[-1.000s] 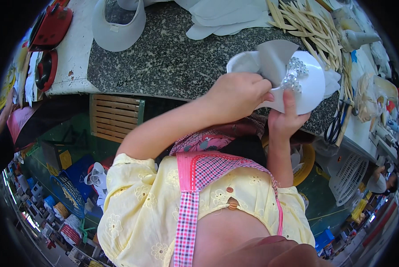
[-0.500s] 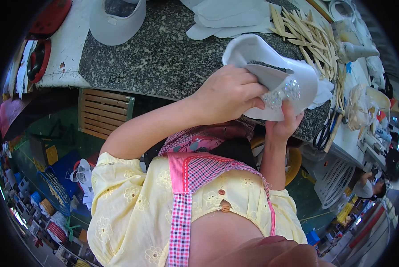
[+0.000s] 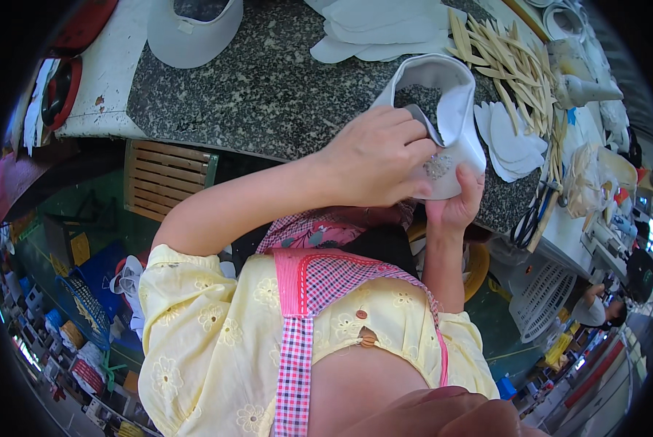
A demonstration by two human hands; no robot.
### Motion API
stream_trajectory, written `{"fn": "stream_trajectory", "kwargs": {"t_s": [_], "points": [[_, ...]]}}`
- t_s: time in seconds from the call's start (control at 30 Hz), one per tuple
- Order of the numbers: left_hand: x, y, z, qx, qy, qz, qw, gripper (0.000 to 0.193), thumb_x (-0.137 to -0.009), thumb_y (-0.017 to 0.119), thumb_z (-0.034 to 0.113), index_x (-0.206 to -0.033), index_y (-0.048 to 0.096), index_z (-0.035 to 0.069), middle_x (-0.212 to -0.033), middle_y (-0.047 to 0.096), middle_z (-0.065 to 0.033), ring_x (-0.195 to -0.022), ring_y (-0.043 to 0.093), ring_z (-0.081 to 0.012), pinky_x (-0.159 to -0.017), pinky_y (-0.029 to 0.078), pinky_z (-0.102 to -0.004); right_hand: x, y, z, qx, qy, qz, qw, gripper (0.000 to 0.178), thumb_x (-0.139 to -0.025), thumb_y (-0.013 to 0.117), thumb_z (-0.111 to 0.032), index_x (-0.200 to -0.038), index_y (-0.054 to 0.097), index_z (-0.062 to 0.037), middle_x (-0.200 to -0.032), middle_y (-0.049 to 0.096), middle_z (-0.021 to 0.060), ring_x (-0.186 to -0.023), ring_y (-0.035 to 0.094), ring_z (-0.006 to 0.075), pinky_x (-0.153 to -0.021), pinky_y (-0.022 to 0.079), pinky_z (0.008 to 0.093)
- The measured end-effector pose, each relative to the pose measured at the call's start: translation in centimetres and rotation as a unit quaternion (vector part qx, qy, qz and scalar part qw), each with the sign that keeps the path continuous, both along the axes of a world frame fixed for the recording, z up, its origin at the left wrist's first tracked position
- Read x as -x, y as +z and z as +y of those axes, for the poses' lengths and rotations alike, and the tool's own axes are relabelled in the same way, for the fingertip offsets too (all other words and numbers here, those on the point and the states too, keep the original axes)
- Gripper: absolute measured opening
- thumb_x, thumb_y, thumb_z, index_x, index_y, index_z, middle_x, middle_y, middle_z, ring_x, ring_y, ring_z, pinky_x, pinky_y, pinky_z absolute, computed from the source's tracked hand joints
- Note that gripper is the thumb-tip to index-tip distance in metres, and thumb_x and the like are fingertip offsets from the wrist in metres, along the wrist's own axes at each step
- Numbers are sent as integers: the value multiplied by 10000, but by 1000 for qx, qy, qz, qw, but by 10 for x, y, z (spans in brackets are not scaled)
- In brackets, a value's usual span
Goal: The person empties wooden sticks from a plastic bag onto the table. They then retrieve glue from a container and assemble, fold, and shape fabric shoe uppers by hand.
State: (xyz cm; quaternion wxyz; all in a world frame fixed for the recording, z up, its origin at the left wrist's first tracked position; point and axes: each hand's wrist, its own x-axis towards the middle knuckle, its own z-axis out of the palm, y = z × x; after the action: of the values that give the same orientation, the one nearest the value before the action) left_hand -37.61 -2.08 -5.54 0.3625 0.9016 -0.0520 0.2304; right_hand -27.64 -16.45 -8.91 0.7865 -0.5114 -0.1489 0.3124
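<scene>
A white shoe upper (image 3: 466, 146) with a patch of clear, sparkling stones on its toe is held above the near edge of the speckled stone slab (image 3: 268, 87). My left hand (image 3: 384, 156) is curled over its left side, the fingers gripping the edge of the opening. From below, my right hand (image 3: 461, 195) pinches the toe edge, its thumb lying on top beside the stones. The fingers of my right hand beneath the upper are hidden. Another white shoe upper (image 3: 195, 40) lies at the slab's far left.
White flat cut pieces (image 3: 384, 33) are stacked at the back, with more white pieces (image 3: 507, 142) right of my hands. Beyond lies a heap of tan pointed strips (image 3: 505, 69). Dark-handled scissors (image 3: 534, 218) rest by the right edge. A slatted wooden stool (image 3: 167, 178) stands below left.
The upper has turned and tilted so its opening faces up more, uncovering the white pieces to its right. Both hands keep their hold, my right hand shifting slightly left.
</scene>
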Motion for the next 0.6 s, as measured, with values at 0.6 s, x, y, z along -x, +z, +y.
{"fn": "stream_trajectory", "kwargs": {"t_s": [0.6], "points": [[1, 6, 8, 1, 10, 19, 1000, 219, -670, 658, 278, -858, 633, 169, -646, 494, 31, -694, 487, -135, -695, 267, -322, 7, 15, 9, -38, -87, -86, 992, 470, -762, 482, -70, -1188, 360, 87, -1155, 469, 198, -1025, 506, 258, -876, 407, 379]]}}
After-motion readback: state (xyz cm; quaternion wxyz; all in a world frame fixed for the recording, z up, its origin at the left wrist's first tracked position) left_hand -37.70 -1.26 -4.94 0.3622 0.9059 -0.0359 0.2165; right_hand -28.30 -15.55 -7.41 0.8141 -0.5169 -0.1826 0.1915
